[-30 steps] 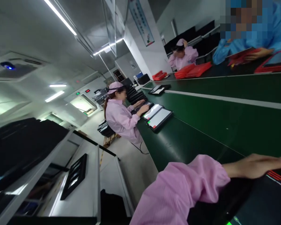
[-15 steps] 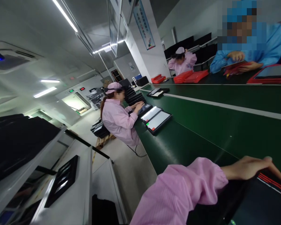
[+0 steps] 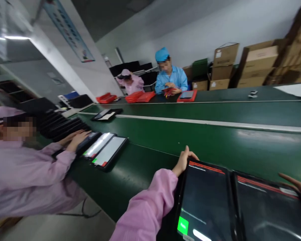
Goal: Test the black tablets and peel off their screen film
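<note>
Two black tablets lie side by side on the green bench in front of me. The left tablet [image 3: 205,197] has a dark screen with red lines along its top and a green square near its bottom. On the right tablet [image 3: 268,207], similar red lines show beside a small pale label. My left hand [image 3: 183,161], in a pink sleeve, is closed around the left tablet's upper left corner, thumb raised; some fingers are hidden. At the right border of the picture, my right hand [image 3: 299,187] grips the right tablet's upper right corner, only partly in view.
Two lit tablets [image 3: 110,151] lie further left, beside a co-worker in pink [image 3: 27,177] whose hands touch another tablet. Across the bench [image 3: 150,134], a person in blue [image 3: 172,77] handles a red-cased item. Red cases [image 3: 139,97] and cardboard boxes [image 3: 258,63] are behind.
My view has swung right, bringing both tablets and part of my right hand into sight. My left hand stays at the left tablet's upper edge.
</note>
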A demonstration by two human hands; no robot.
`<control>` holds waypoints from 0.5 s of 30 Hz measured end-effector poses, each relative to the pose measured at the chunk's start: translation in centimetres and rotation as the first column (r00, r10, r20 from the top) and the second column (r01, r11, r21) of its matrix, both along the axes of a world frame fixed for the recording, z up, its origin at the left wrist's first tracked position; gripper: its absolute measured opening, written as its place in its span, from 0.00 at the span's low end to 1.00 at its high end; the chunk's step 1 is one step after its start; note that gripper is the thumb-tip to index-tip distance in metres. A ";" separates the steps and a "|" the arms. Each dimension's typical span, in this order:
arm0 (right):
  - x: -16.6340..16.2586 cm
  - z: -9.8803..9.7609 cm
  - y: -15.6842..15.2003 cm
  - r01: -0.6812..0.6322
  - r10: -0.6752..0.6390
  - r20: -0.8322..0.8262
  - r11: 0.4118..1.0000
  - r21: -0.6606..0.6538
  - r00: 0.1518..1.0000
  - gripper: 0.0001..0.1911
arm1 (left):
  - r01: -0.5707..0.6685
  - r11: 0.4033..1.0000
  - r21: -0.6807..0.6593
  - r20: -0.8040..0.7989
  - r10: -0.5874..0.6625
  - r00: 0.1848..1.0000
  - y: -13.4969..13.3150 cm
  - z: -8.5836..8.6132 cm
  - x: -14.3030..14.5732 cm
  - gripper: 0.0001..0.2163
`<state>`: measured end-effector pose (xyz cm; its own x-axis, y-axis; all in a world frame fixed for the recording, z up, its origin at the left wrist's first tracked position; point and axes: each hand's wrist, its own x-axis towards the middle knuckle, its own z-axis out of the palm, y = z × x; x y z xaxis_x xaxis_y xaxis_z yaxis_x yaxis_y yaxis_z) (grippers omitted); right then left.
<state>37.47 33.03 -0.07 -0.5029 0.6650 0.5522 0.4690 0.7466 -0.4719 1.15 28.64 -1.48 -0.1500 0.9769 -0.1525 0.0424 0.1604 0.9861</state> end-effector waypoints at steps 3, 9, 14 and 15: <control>1.1 -0.6 -2.0 0.152 -0.188 -0.160 0.965 -0.212 0.969 0.31 | -0.084 0.995 0.056 -0.057 0.087 0.995 -0.8 0.6 0.0 0.43; 2.6 1.6 -10.5 0.419 -0.502 -0.133 0.818 -0.395 0.855 0.23 | -0.135 0.982 0.134 -0.141 0.154 0.978 -10.0 1.5 -2.0 0.33; 0.1 4.5 -18.4 0.256 -0.251 0.055 0.959 -0.119 0.966 0.09 | -0.046 0.998 0.037 -0.236 0.054 0.970 -20.3 -0.5 -3.5 0.27; -0.5 4.8 -19.4 0.220 -0.215 0.095 0.974 -0.056 0.972 0.09 | -0.037 0.999 0.022 -0.251 0.041 0.967 -21.5 -1.1 -3.4 0.27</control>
